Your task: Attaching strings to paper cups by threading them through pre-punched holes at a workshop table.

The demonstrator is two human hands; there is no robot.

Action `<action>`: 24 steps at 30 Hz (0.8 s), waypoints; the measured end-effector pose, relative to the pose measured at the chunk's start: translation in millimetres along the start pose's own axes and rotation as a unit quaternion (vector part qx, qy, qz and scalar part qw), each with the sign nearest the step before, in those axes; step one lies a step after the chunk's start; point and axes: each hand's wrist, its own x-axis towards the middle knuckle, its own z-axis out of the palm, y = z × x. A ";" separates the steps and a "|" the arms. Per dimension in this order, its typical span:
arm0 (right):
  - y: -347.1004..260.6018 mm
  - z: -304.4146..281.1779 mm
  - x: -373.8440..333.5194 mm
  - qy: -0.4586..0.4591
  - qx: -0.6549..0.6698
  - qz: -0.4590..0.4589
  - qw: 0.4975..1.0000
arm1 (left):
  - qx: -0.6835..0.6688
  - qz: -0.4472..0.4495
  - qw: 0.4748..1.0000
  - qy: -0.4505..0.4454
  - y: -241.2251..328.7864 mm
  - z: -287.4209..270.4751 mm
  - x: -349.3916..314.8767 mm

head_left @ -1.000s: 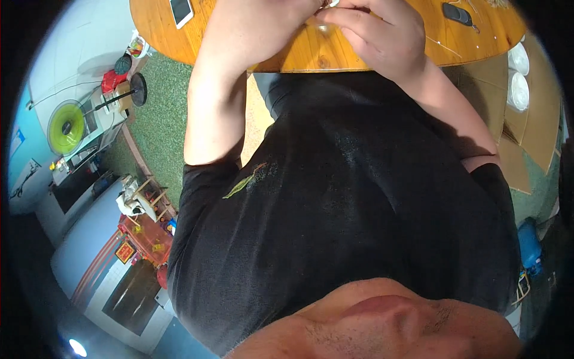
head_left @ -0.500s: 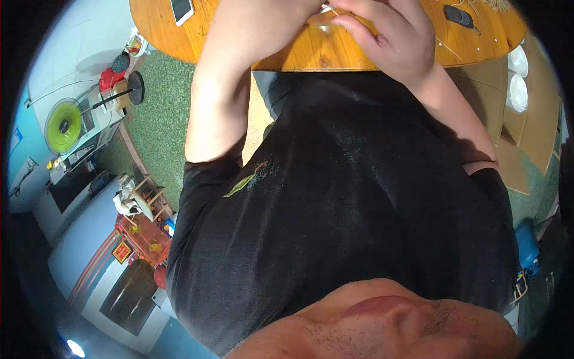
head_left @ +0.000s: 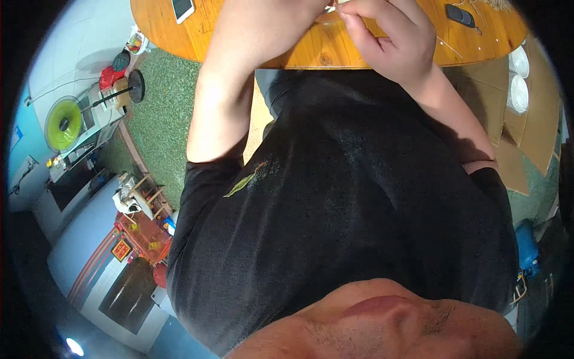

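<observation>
My right hand (head_left: 394,42) is over the wooden table (head_left: 326,58) at the top of the view, its thumb and index fingertip pressed together. At that pinch is a small white thing (head_left: 330,8), perhaps string, too small to name. From the left comes my left hand (head_left: 287,21), bent inward close beside it; the picture's top edge and the back of the hand hide its fingers.
On the table lie a white phone (head_left: 183,10) at left, a dark key fob (head_left: 460,16) at right, and a thin white strand (head_left: 451,49). White bowls (head_left: 518,93) rest on cardboard (head_left: 514,161) at right. A green fan (head_left: 64,124) stands at left.
My right thumb has closed up against the index fingertip, where before a gap showed between them. Both hands have shifted only slightly.
</observation>
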 end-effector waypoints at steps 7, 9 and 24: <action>-4.4 -2.5 -6.6 0.017 0.072 0.072 0.995 | 0.048 -0.037 0.998 0.012 12.7 2.7 -3.1; -4.4 -2.7 -7.6 0.012 0.057 0.049 0.997 | 0.045 -0.030 0.998 0.010 10.2 3.1 -2.8; -4.4 -4.1 -5.6 0.018 0.025 0.013 0.999 | 0.015 -0.022 1.000 0.012 6.6 6.8 -4.0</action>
